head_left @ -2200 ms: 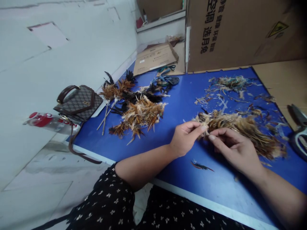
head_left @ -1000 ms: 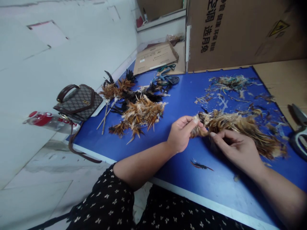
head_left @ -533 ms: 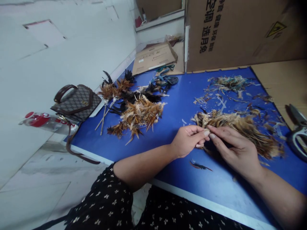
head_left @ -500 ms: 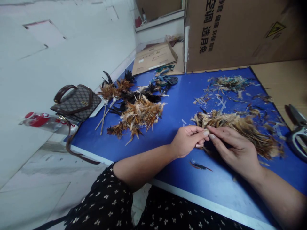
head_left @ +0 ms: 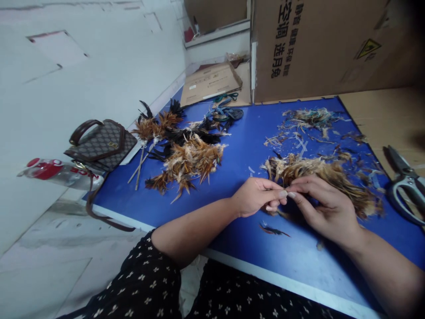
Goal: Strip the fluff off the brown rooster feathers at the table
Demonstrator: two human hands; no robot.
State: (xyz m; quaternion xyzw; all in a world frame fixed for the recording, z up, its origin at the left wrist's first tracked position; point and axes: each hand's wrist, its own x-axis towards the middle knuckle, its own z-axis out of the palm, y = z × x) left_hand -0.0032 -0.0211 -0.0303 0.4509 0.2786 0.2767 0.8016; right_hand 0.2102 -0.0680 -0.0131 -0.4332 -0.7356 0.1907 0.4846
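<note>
In the head view, your left hand (head_left: 258, 197), pinching a mostly hidden feather tuft (head_left: 272, 212) just near of the feather pile (head_left: 327, 173) on the right of the desk (head_left: 239, 243), had just moved right to meet your right hand (head_left: 327, 208), its grip narrowed, any hold impossible to tell, so both worked one spot.

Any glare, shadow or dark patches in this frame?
Head view: pale sheen on the table below the hands; soft shadow under the right hand; box fading into a black upper-right corner; detail where left hand meets right too fine to make out.
</note>
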